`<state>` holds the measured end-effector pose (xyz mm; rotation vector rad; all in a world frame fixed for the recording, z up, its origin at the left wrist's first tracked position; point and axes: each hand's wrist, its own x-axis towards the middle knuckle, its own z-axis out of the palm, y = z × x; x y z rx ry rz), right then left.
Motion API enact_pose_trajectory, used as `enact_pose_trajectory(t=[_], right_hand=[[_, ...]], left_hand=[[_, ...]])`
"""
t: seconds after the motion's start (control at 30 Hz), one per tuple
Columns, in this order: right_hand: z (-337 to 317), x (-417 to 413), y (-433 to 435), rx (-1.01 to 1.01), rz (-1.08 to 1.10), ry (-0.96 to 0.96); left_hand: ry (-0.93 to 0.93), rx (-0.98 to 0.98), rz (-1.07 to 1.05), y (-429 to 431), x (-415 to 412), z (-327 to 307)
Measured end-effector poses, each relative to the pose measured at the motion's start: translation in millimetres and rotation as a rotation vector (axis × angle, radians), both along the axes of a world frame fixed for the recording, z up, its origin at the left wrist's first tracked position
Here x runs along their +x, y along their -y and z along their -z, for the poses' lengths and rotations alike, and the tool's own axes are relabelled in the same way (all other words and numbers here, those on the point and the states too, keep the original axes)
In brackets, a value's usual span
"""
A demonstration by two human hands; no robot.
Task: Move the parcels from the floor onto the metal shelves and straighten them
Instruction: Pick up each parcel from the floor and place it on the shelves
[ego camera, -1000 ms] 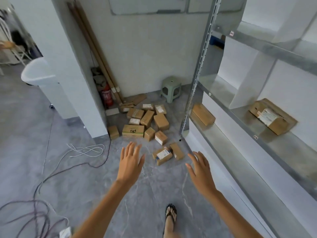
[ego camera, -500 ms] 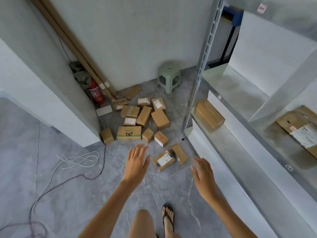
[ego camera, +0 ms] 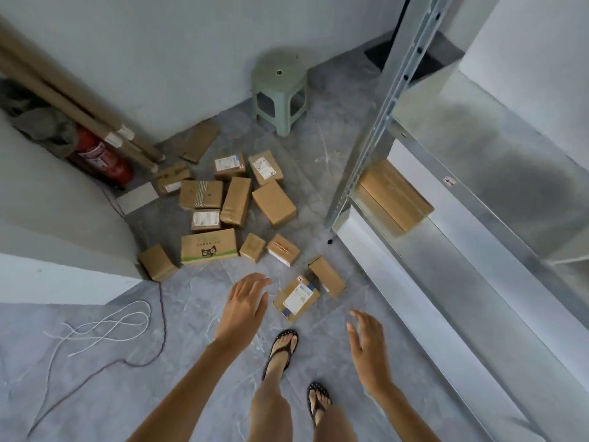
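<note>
Left hand [ego camera: 243,306] and right hand [ego camera: 369,349] are low, fingers loosely spread, holding nothing. A labelled parcel [ego camera: 296,298] lies on the floor [ego camera: 191,346] just right of the left fingertips, likely the first pick. The metal shelves [ego camera: 478,199] stand beyond the right fingers.

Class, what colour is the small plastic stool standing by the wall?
Pale green; the stool shows only in the head view.

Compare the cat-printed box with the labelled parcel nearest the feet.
The cat-printed box is larger with green print; the labelled parcel is smaller with a white label. The cat-printed box lies farther off; the labelled parcel lies nearest the feet. Both are brown cardboard on the floor.
</note>
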<state>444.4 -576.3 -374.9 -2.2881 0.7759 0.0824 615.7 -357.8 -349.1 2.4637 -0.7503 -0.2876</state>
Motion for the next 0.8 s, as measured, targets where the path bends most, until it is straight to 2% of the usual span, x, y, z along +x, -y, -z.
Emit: enact_pose_trajectory(t=[0.23, 0.43, 0.63, 0.8], right_hand=[[147.3, 71.6, 9.4, 0.064, 0.044, -0.154], [344.5, 100.8, -0.1, 0.268, 0.213, -0.277], [515.8, 100.0, -11.2, 0.526, 0.277, -0.368], [580.1, 99.1, -16.5, 0.616, 0.107, -0.263]], left_hand=[[-0.025, -0.057, 0.104, 32.2, 85.2, 164.5], [-0.11, 0.003, 0.163, 44.9, 99.8, 365.9], [-0.374, 0.079, 0.104, 50.4, 76.3, 539.2], [-0.703, 0.019, 0.062, 56.8, 61.6, 615.4]])
